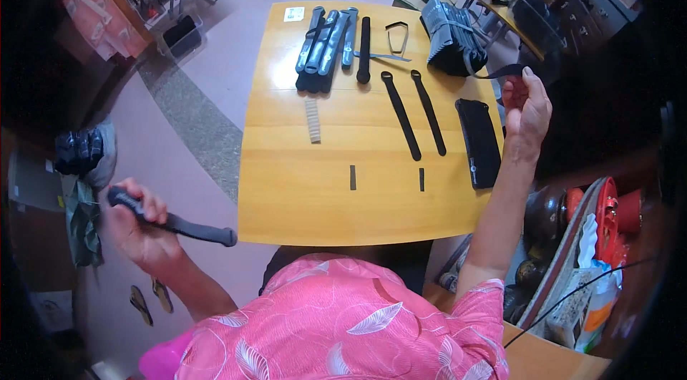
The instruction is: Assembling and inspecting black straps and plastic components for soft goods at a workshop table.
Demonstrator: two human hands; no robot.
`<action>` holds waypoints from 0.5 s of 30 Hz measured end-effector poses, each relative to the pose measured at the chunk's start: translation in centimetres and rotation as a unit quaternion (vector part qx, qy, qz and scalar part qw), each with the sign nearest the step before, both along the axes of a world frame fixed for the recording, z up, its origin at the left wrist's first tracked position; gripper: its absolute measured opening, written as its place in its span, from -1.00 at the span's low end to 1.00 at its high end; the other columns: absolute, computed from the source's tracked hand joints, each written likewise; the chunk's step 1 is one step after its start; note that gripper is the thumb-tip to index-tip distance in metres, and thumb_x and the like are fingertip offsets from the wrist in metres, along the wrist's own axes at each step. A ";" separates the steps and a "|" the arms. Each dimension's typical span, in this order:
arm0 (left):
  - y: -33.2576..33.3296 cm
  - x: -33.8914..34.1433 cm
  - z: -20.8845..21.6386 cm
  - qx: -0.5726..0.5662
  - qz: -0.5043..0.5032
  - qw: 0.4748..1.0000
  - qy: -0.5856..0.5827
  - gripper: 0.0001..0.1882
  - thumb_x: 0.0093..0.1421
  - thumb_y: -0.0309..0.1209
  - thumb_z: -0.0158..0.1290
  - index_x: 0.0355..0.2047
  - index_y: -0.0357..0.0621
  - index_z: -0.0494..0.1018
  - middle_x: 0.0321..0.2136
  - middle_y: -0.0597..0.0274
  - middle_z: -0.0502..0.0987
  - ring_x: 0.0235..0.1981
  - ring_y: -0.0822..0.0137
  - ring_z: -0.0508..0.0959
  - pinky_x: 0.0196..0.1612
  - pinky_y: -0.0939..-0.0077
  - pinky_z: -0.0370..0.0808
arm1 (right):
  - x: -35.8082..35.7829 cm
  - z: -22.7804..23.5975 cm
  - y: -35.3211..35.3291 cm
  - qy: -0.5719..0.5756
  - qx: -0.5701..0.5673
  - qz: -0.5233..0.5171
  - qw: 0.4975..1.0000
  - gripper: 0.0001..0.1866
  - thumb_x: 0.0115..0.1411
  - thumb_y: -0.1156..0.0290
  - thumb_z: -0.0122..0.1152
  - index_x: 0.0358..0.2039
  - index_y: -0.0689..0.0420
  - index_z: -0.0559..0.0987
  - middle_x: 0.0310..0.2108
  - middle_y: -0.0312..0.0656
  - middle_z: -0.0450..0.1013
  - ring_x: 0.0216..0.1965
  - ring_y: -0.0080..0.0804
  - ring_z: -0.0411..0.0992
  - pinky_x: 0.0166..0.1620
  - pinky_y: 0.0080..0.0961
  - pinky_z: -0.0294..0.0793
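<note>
A person in a pink feather-print shirt (343, 323) sits at a yellow wooden table (286, 194), both arms spread wide, and from where I stand the table's edges are the worry. The left hand (147, 230) is closed around a dark grey strap (197, 230), its looped end pointing right. That hand is out past the table's left edge, above the pink floor (215, 202); if the fingers loosen, the strap could fall there rather than on the wood.

The right hand (527, 111) pinches the end of a black band (503, 73) between thumb and fingers, at the right edge. The band reaches towards a thick bundle of grey and black straps (452, 35) at the far right corner; I cannot tell whether they are joined. If they are, a sharp tug could drag the bundle askew or over the edge.

Under that forearm, a flat black pouch (478, 144) lies close to the edge, where a sweeping elbow could knock it off. Two loop-ended black straps (401, 115) lie side by side mid-table. Nearer the person, two short dark strips (353, 177) lie apart; being so small, they could be brushed away by a sleeve unnoticed.
</note>
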State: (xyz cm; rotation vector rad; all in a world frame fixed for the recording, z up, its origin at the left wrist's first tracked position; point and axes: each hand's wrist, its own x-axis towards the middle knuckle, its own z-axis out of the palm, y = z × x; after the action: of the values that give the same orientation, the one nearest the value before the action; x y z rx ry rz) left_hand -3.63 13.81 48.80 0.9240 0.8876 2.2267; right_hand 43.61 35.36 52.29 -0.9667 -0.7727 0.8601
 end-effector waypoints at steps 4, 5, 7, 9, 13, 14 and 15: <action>1.6 3.8 -2.4 -0.141 -0.072 0.987 -0.002 -0.74 0.27 -0.37 -0.06 -0.12 -0.28 0.30 -0.32 0.15 0.40 -0.53 0.47 0.41 -0.52 0.62 0.35 | -3.0 0.0 -2.9 -0.028 0.021 0.095 0.995 -0.87 0.16 0.40 0.18 -0.39 0.19 0.49 -0.53 -0.16 0.52 -0.56 -0.51 0.47 -0.49 -0.69 0.44; 2.3 5.1 -2.4 -0.182 -0.085 0.980 -0.007 -0.76 0.27 -0.37 -0.07 -0.14 -0.28 0.30 -0.34 0.16 0.41 -0.53 0.45 0.43 -0.52 0.59 0.36 | -3.8 -0.2 -3.8 -0.033 0.004 0.087 0.996 -0.88 0.17 0.40 0.17 -0.42 0.18 0.48 -0.56 -0.18 0.50 -0.56 -0.51 0.47 -0.48 -0.69 0.44; 3.2 6.6 -2.9 -0.232 -0.164 0.959 -0.014 -0.79 0.23 -0.42 -0.09 -0.17 -0.26 0.35 -0.37 0.17 0.43 -0.53 0.42 0.44 -0.50 0.51 0.40 | -4.9 -1.9 -5.2 -0.028 -0.027 0.087 0.995 -0.90 0.17 0.42 0.17 -0.42 0.16 0.47 -0.58 -0.21 0.49 -0.57 -0.51 0.48 -0.51 -0.69 0.45; 3.8 8.1 -3.7 -0.263 -0.205 0.942 -0.025 -0.82 0.20 -0.47 -0.10 -0.20 -0.25 0.38 -0.40 0.19 0.43 -0.53 0.40 0.45 -0.49 0.49 0.42 | -5.5 -4.9 -6.0 0.000 -0.057 0.097 0.994 -0.92 0.17 0.45 0.17 -0.42 0.15 0.47 -0.58 -0.21 0.48 -0.58 -0.50 0.48 -0.55 -0.69 0.46; 4.4 9.5 -4.9 -0.310 -0.283 0.907 -0.037 -0.85 0.19 -0.47 -0.06 -0.24 -0.26 0.39 -0.50 0.22 0.43 -0.55 0.38 0.47 -0.49 0.48 0.43 | -8.1 -10.1 -7.2 0.087 -0.156 0.078 0.981 -0.91 0.20 0.43 0.14 -0.40 0.17 0.48 -0.56 -0.22 0.49 -0.56 -0.50 0.49 -0.53 -0.66 0.49; 4.6 9.8 -5.0 -0.315 -0.289 0.903 -0.040 -0.87 0.18 -0.48 -0.03 -0.28 -0.26 0.40 -0.52 0.24 0.43 -0.56 0.38 0.47 -0.50 0.48 0.44 | -8.5 -11.0 -7.4 0.088 -0.156 0.080 0.981 -0.91 0.20 0.43 0.14 -0.40 0.17 0.48 -0.56 -0.22 0.49 -0.56 -0.50 0.49 -0.53 -0.66 0.49; 4.6 10.0 -5.3 -0.315 -0.287 0.904 -0.040 -0.87 0.18 -0.48 -0.03 -0.28 -0.26 0.40 -0.52 0.24 0.43 -0.56 0.38 0.47 -0.50 0.48 0.44 | -9.0 -11.8 -7.5 0.095 -0.180 0.073 0.976 -0.89 0.21 0.42 0.13 -0.39 0.19 0.49 -0.54 -0.22 0.48 -0.55 -0.52 0.47 -0.52 -0.64 0.50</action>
State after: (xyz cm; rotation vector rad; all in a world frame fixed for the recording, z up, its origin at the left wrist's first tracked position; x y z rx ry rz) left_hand 6.35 18.41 43.53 0.6557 1.0390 1.3359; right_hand 34.63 27.86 40.46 -1.1342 -0.5367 1.2305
